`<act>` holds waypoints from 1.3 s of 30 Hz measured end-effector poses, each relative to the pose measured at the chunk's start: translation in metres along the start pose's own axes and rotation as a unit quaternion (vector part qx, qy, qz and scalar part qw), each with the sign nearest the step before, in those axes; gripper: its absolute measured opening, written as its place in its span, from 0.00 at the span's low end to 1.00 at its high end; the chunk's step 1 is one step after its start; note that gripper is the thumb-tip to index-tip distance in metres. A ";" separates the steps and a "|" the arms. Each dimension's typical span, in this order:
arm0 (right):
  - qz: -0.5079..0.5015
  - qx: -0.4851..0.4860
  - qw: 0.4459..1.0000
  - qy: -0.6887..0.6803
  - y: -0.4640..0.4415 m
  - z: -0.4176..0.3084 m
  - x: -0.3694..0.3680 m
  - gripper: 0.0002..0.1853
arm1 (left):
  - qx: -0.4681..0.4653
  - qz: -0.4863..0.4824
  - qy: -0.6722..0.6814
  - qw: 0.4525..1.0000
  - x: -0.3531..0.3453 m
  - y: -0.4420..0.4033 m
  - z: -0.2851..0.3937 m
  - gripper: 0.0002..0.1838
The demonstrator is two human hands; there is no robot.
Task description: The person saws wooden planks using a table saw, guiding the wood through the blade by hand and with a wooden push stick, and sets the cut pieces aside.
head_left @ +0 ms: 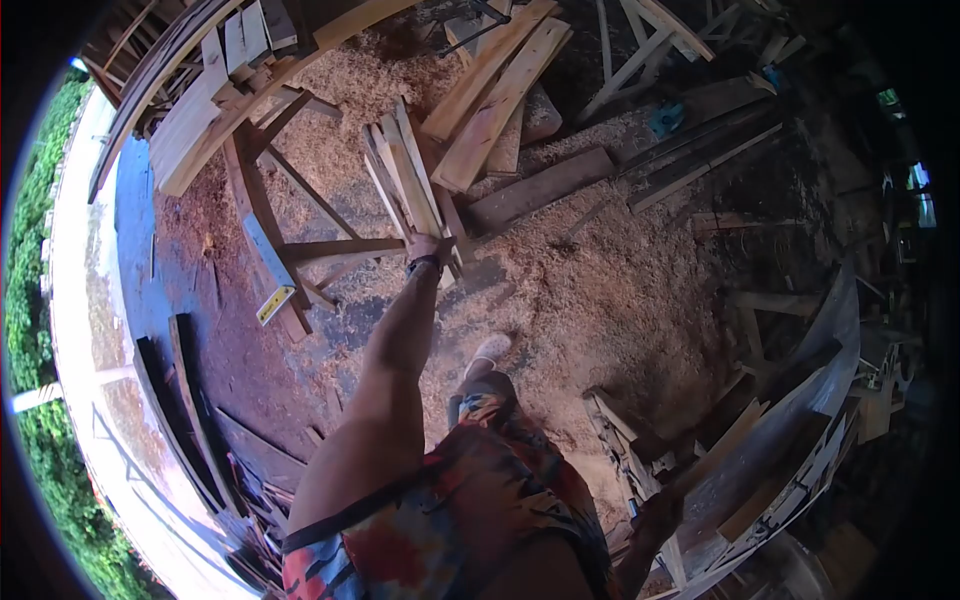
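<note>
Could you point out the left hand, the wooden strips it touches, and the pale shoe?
Left hand (pixel 426 246): head view, back of hand.
Wooden strips (pixel 408 175): head view, middle of their length.
Pale shoe (pixel 493 348): head view, its top.

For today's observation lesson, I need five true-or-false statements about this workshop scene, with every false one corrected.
1. The left hand is on the narrow boards. True.
2. The right hand is on those same boards. False: it is apart from them, at the picture's lower right.
3. The floor is free of wood shavings. False: they are strewn across much of it.
4. A dark band circles the left wrist. True.
5. The shirt is plain white. False: it is multicoloured.
</note>
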State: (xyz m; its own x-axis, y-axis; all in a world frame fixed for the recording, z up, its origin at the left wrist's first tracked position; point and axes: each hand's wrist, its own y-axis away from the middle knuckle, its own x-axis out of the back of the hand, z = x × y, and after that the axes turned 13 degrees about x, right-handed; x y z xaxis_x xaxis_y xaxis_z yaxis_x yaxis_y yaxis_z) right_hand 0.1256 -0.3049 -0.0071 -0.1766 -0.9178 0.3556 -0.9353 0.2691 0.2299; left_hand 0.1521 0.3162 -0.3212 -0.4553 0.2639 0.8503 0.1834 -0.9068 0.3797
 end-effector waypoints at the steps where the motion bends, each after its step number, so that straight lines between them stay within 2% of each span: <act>1: -0.003 -0.022 1.000 0.012 0.006 -0.010 -0.003 0.08 | -0.025 0.065 -0.071 0.995 -0.020 0.002 0.001 0.31; 2: -0.005 -0.045 0.999 0.023 0.012 -0.021 -0.007 0.09 | -0.041 0.134 -0.141 0.980 -0.039 0.005 0.003 0.33; 3: -0.005 -0.067 0.997 0.031 0.016 -0.029 -0.012 0.10 | -0.090 0.106 -0.176 0.974 -0.037 0.018 0.013 0.34; 5: -0.014 -0.033 0.999 0.033 0.018 -0.017 -0.009 0.11 | -0.188 -0.049 -0.206 0.959 -0.037 0.053 0.037 0.34; 6: -0.014 -0.016 0.999 0.032 0.020 -0.011 -0.008 0.12 | -0.233 -0.171 -0.204 0.935 -0.044 0.067 0.047 0.34; 7: -0.025 -0.040 0.998 0.037 0.024 -0.013 -0.008 0.12 | -0.271 -0.290 -0.203 0.895 -0.049 0.081 0.052 0.33; 9: -0.047 -0.095 0.993 0.050 0.037 -0.019 -0.004 0.12 | -0.325 -0.381 -0.266 0.824 -0.042 0.157 0.061 0.32; 11: -0.046 -0.038 0.994 0.089 0.054 0.009 0.009 0.09 | -0.447 -0.405 -0.214 0.768 -0.078 0.220 0.035 0.32; 12: -0.010 -0.030 0.999 0.026 0.067 -0.004 0.004 0.11 | -0.470 -0.446 -0.208 0.733 -0.091 0.256 0.026 0.33; 13: 0.040 -0.002 0.998 0.042 0.079 0.000 0.004 0.10 | -0.493 -0.495 -0.204 0.686 -0.100 0.296 0.020 0.34; 14: 0.096 0.030 0.994 0.047 0.092 0.001 0.008 0.09 | -0.473 -0.559 -0.196 0.652 -0.108 0.332 0.012 0.37; 15: 0.118 0.049 0.980 0.153 0.100 -0.012 0.009 0.07 | -0.447 -0.615 -0.198 0.619 -0.102 0.376 0.014 0.40; 16: 0.135 0.045 0.973 0.182 0.112 -0.003 0.019 0.05 | -0.462 -0.632 -0.184 0.594 -0.086 0.429 0.018 0.43; 18: 0.160 -0.007 0.975 0.154 0.132 0.018 0.033 0.05 | -0.471 -0.643 -0.155 0.584 -0.045 0.504 0.022 0.49; 20: 0.168 -0.055 0.973 0.149 0.151 0.037 0.047 0.10 | -0.563 -0.602 -0.083 0.560 -0.040 0.596 0.018 0.57; 22: 0.180 -0.110 0.960 0.182 0.180 0.039 0.053 0.14 | -0.517 -0.605 -0.154 0.586 -0.026 0.647 0.023 0.64; 23: 0.175 -0.121 0.957 0.197 0.190 0.045 0.058 0.20 | -0.518 -0.591 -0.174 0.593 -0.036 0.662 0.020 0.64; 25: 0.148 -0.160 0.948 0.231 0.209 0.068 0.072 0.20 | -0.523 -0.562 -0.208 0.607 -0.068 0.692 0.011 0.64; 27: 0.149 -0.147 0.959 0.191 0.224 0.090 0.089 0.19 | -0.529 -0.540 -0.241 0.608 -0.082 0.706 0.000 0.58; 29: 0.187 -0.086 0.976 0.064 0.231 0.114 0.106 0.13 | -0.547 -0.522 -0.250 0.604 -0.062 0.719 -0.014 0.55; 30: 0.198 -0.082 0.977 0.002 0.229 0.124 0.114 0.13 | -0.562 -0.508 -0.223 0.614 -0.049 0.722 -0.029 0.48; 31: 0.205 -0.080 0.974 -0.059 0.228 0.138 0.126 0.12 | -0.536 -0.554 -0.212 0.600 -0.041 0.722 -0.052 0.47; 32: 0.196 -0.046 0.975 -0.093 0.225 0.161 0.137 0.18 | -0.574 -0.541 -0.174 0.590 -0.054 0.715 -0.089 0.46; 33: 0.175 -0.059 0.977 -0.111 0.223 0.162 0.150 0.21 | -0.610 -0.524 -0.136 0.578 -0.067 0.709 -0.125 0.45; 35: 0.133 -0.082 0.978 -0.137 0.199 0.152 0.185 0.27 | -0.491 -0.642 -0.205 0.553 0.025 0.727 -0.172 0.41; 36: 0.136 -0.042 0.978 -0.154 0.189 0.159 0.195 0.30 | -0.426 -0.683 -0.242 0.542 0.074 0.736 -0.196 0.40; 37: 0.138 -0.002 0.976 -0.169 0.179 0.169 0.207 0.34 | -0.406 -0.680 -0.270 0.548 0.094 0.736 -0.225 0.38; 38: 0.097 -0.022 0.978 -0.185 0.173 0.175 0.223 0.38 | -0.400 -0.701 -0.246 0.537 0.113 0.737 -0.253 0.36; 39: 0.102 0.021 0.973 -0.206 0.172 0.174 0.236 0.33 | -0.361 -0.745 -0.251 0.502 0.107 0.727 -0.285 0.40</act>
State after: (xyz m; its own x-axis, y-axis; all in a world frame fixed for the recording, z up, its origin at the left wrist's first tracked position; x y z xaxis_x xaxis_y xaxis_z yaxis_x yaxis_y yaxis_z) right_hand -0.1305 -0.5259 -0.0413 -0.4590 -0.8884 -0.0054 -0.8783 0.4529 0.1532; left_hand -0.0112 -0.4081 -0.0579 0.6911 0.7114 -0.1277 -0.4814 0.5848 0.6529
